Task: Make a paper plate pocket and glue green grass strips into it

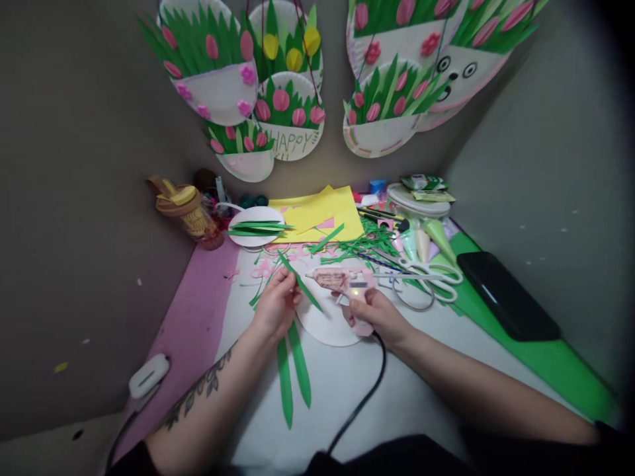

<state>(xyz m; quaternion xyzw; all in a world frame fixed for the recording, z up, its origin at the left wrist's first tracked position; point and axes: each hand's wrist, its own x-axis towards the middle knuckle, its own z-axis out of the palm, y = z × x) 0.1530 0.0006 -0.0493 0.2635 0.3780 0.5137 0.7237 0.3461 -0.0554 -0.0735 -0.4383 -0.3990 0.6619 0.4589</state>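
Between the fingers of my left hand is a green paper leaf, a long pointed strip held at a slant. My right hand is wrapped round the handle of a pink hot glue gun. Its nozzle points left, close to the leaf. Below both hands lies a white paper plate, partly covered by them. Two more long green paper strips lie on the table just below my left hand. A black cord runs from the gun's handle toward my body.
Left of the yellow paper, a small white disc bears green strips. Green paper scraps, white scissors and a black phone-like slab lie to the right. A tumbler stands back left. Paper-plate flower baskets hang on the wall.
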